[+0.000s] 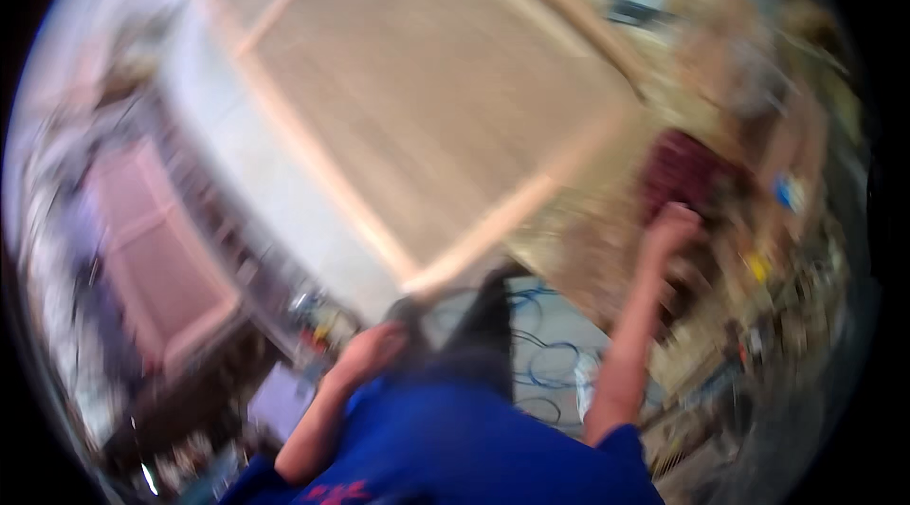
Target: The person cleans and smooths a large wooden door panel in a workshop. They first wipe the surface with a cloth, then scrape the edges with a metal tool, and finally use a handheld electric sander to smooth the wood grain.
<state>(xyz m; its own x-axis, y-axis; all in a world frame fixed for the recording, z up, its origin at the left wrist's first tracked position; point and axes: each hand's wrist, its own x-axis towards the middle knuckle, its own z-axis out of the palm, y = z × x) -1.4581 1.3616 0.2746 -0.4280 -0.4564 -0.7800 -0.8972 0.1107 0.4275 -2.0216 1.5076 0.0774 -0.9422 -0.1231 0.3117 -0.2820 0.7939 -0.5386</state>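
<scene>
A large framed wooden panel [427, 97], like a door, lies flat in front of me with its near corner close to my body. Off its right side, my right hand [675, 226] is closed at the edge of a dark maroon cloth [675, 171], which hangs bunched beyond my knuckles. My left hand [373, 351] is low beside my leg, near the panel's near corner. Motion smears its fingers, and nothing can be made out in it.
A smaller reddish framed panel [161, 254] lies at the left. Blue cable [550, 363] loops over the floor by my legs. Along the right, a cluttered brown surface holds a small blue-and-white item [789, 191] and a yellow object [758, 266].
</scene>
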